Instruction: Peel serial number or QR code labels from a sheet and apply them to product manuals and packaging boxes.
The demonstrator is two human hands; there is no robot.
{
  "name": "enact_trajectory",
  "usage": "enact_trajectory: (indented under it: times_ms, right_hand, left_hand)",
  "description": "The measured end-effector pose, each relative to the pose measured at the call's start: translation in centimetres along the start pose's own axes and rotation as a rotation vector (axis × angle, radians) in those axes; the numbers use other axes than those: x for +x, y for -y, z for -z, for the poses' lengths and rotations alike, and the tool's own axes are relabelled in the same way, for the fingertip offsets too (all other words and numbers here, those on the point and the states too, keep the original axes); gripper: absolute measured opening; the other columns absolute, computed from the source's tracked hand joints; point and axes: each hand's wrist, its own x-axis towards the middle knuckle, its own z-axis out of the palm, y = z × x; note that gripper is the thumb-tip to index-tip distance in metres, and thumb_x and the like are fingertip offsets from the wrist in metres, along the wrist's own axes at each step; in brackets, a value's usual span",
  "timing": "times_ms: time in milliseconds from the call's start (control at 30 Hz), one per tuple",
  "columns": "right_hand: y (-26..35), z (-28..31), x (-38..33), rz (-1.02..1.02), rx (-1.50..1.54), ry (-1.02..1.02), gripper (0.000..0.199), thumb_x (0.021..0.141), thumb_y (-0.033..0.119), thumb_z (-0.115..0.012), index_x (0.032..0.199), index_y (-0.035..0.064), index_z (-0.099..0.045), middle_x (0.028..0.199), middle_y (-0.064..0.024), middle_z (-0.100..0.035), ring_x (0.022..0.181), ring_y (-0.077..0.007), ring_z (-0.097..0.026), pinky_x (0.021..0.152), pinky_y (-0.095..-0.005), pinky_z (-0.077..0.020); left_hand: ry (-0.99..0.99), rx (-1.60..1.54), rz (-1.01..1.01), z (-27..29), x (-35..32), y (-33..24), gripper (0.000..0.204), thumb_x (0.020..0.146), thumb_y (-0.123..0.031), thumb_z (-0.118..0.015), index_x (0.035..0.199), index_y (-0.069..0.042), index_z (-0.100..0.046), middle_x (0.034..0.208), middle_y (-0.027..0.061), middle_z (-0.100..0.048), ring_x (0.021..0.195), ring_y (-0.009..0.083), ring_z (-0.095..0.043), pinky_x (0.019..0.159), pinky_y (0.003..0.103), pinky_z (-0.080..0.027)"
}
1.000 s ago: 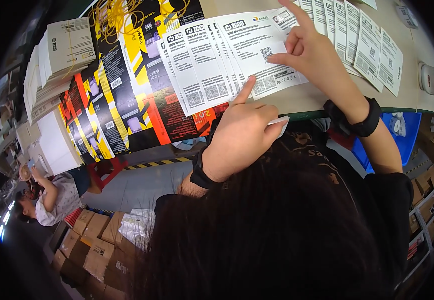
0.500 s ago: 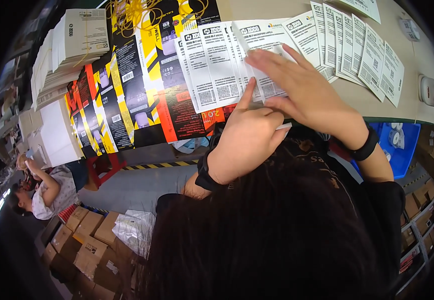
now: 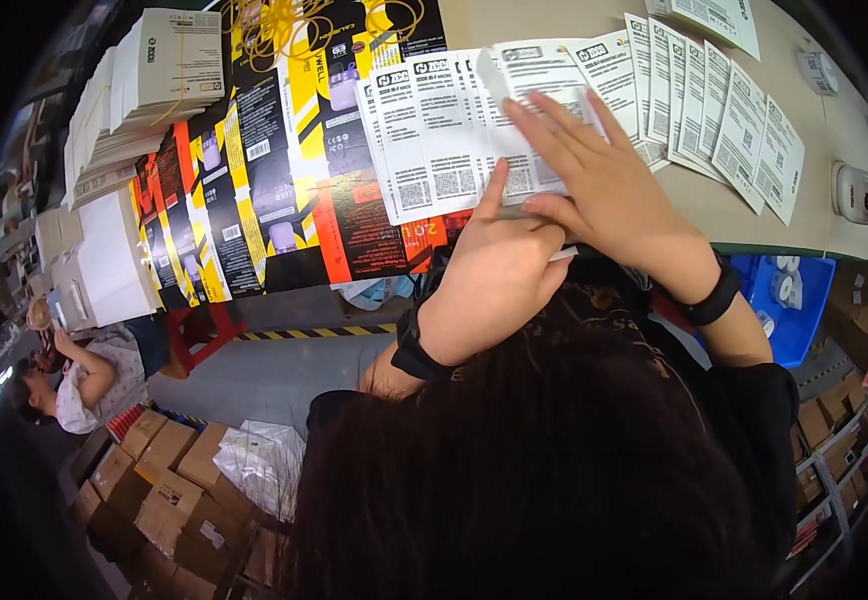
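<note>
Overlapping leaflets [image 3: 394, 130] lie upper centre, the top one's left edge curling up. The right hand [image 3: 604, 185] spreads open across it; the left hand [image 3: 504, 265] — index finger pointing onto the leaflets, the others curled — grips a white slip [image 3: 563, 255]. Bare surface [image 3: 822, 130] shows upper right; printed packaging [image 3: 264, 190] fills the left side.

Gap right of leaflets [image 3: 744, 137], paper stack [image 3: 169, 70] left
</note>
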Motion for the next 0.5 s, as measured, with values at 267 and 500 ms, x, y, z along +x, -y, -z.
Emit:
enact_trajectory:
  times_ms: [267, 500]
  right_hand:
    - [0.0, 0.5, -1.7, -0.286, 0.161, -0.165, 0.058, 0.081, 0.02, -0.056, 0.131, 0.0046, -0.03, 0.127, -0.0134, -0.04, 0.118, -0.0247, -0.038, 0.099, -0.0391, -0.0262]
    - [-1.5, -0.5, -0.6, -0.401, 0.756, -0.497, 0.027, 0.082, 0.007, -0.055, 0.108, 0.002, -0.05, 0.103, -0.0086, -0.053, 0.091, -0.0139, -0.051, 0.078, -0.0248, -0.0402]
  left_hand:
    - [0.093, 0.031, 0.037, 0.6, -0.1, -0.2, 0.012, 0.071, -0.014, -0.063, 0.065, -0.005, -0.057, 0.056, 0.0089, -0.053, 0.059, 0.0262, -0.055, 0.105, 0.043, -0.021]
    - [0.079, 0.019, 0.03, 0.6, 0.1, -0.1, 0.013, 0.072, -0.013, -0.062, 0.063, -0.005, -0.056, 0.055, 0.0077, -0.052, 0.057, 0.0254, -0.054, 0.105, 0.044, -0.02]
